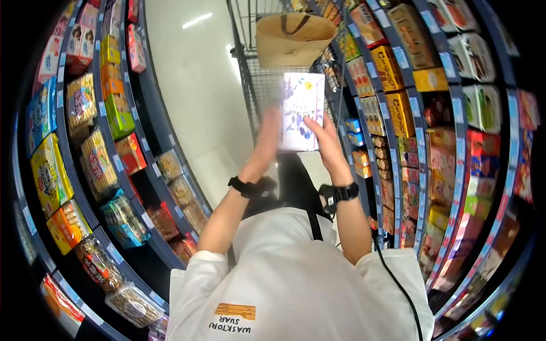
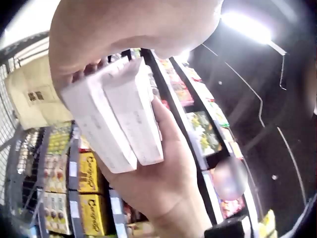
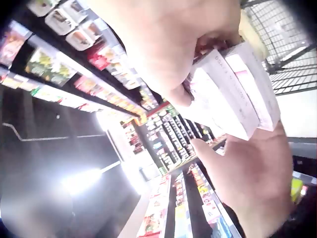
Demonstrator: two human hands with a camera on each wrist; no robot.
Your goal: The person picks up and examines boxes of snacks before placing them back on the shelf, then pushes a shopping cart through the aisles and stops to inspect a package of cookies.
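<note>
Two slim white boxes [image 1: 303, 108] are held face to face, one behind the other, in front of the chest. Purple-blue pictures and a round yellow mark show on the front one. My right hand [image 1: 331, 145] grips the pair from the right side, its thumb lying over the front face. On the other side, my left hand [image 1: 266, 139] is blurred, with its fingers extended beside the boxes. In the right wrist view the left palm [image 3: 252, 171] is close to the near ends of the boxes [image 3: 233, 94], its thumb standing apart.
A wire shopping cart [image 1: 250, 62] stands ahead, carrying a tan bag [image 1: 296, 40] with a dark handle. Shelves of packaged snacks [image 1: 102, 162] line the left side, and more shelves with yellow boxes [image 1: 387, 68] line the right. Pale floor [image 1: 193, 91] runs between them.
</note>
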